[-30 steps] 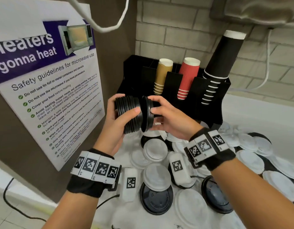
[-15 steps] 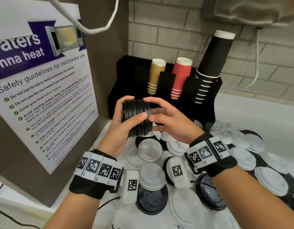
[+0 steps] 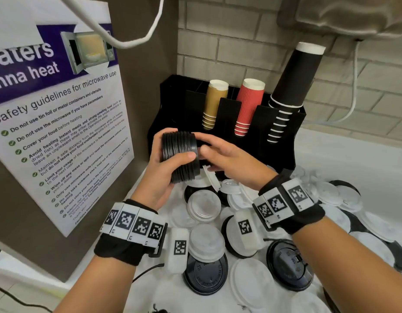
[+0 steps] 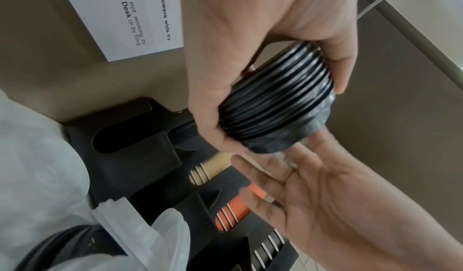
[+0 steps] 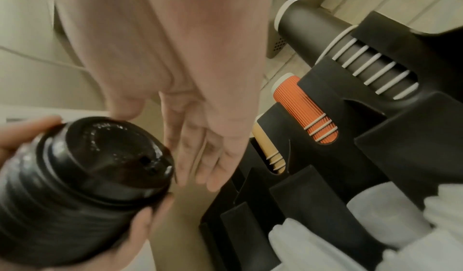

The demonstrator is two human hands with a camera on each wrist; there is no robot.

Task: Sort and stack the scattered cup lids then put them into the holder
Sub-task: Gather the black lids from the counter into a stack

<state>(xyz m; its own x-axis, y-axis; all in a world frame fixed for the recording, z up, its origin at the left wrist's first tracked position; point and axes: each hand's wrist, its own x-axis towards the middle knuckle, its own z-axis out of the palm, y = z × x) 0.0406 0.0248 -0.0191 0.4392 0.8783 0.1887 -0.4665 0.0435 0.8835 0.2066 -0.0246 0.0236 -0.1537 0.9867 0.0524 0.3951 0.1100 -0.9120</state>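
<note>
My left hand (image 3: 173, 146) grips a stack of several black cup lids (image 3: 179, 154) on its side, thumb in front and fingers behind, just in front of the black holder (image 3: 272, 136). In the left wrist view the black lid stack (image 4: 275, 105) sits in my curled fingers. My right hand (image 3: 199, 145) is at the stack's right end with straight fingers (image 5: 200, 156) beside the top lid (image 5: 112, 156); it holds nothing. Scattered white lids (image 3: 203, 205) and black lids (image 3: 205, 274) lie on the counter below my wrists.
The holder carries brown cups (image 3: 212, 102), red cups (image 3: 248, 105) and tall black cups (image 3: 292, 80); its left slot (image 3: 173, 105) looks dark and empty. A brown panel with a microwave poster (image 3: 60, 123) stands at the left. A white cable (image 3: 136, 39) hangs above.
A second ago my right hand held one black lid just off the stack's end. That lid now sits on the stack, and my right fingers have straightened off it.
</note>
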